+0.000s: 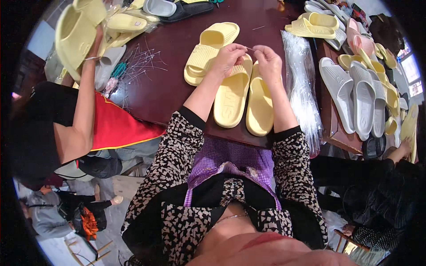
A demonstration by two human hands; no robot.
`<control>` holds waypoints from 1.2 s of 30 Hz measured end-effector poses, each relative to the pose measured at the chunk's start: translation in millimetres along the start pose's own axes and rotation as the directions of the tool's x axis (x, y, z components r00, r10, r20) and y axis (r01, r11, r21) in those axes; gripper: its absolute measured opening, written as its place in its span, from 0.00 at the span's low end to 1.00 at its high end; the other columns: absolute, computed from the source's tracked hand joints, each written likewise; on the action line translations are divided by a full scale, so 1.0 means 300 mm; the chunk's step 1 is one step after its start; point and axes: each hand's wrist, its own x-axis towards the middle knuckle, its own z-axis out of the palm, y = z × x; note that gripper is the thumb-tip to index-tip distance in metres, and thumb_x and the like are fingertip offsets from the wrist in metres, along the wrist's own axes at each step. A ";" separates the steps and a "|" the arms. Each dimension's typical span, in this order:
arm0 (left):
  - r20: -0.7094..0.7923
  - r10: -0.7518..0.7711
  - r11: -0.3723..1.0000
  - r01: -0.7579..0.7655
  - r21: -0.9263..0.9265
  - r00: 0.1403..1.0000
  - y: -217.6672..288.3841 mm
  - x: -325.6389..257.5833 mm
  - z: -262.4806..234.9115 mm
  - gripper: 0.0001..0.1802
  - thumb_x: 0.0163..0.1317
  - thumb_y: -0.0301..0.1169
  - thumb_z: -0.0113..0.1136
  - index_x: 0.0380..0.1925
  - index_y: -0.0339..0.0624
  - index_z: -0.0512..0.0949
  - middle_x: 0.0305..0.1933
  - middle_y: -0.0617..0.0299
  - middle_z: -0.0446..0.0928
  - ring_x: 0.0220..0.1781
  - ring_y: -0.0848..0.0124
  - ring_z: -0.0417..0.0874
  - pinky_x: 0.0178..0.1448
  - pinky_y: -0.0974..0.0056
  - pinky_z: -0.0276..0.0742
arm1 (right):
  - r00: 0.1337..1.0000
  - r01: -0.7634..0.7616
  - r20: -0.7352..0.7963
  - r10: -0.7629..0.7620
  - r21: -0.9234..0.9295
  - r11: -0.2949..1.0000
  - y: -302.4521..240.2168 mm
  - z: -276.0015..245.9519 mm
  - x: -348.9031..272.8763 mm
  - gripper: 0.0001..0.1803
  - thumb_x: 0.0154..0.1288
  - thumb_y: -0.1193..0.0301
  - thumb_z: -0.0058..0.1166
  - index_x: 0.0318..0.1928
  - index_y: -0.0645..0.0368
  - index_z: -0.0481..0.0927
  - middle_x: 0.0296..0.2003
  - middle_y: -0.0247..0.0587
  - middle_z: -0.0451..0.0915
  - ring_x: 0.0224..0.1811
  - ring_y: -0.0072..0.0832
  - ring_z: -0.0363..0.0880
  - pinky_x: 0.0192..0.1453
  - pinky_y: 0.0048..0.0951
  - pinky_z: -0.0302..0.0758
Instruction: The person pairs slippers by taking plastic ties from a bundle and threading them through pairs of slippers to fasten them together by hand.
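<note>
The left hand and the right hand are near each other, fingertips of each pinched on a thin tie, which is hardly visible between them. Under the hands, two yellow slippers lie side by side, at the near edge of the dark red worktop. Just beyond, to the left, is another yellow pair. A bundle of clear strips lies to the right, and farther right are grey slippers.

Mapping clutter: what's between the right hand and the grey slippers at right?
A long bundle of what look like clear plastic strips lies between the right hand and the grey slippers, as the head view shows.
</note>
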 end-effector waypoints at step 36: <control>-0.476 0.471 0.738 -0.037 0.674 0.743 -0.291 -0.017 -0.615 0.17 0.57 0.31 0.53 0.43 0.31 0.76 0.40 0.52 0.79 0.43 0.63 0.79 0.49 0.64 0.74 | 0.893 -0.108 -0.092 -0.440 -0.994 -0.012 -0.463 -0.885 0.293 0.15 0.66 0.61 0.42 0.43 0.52 0.80 0.35 0.47 0.82 0.36 0.42 0.82 0.41 0.40 0.75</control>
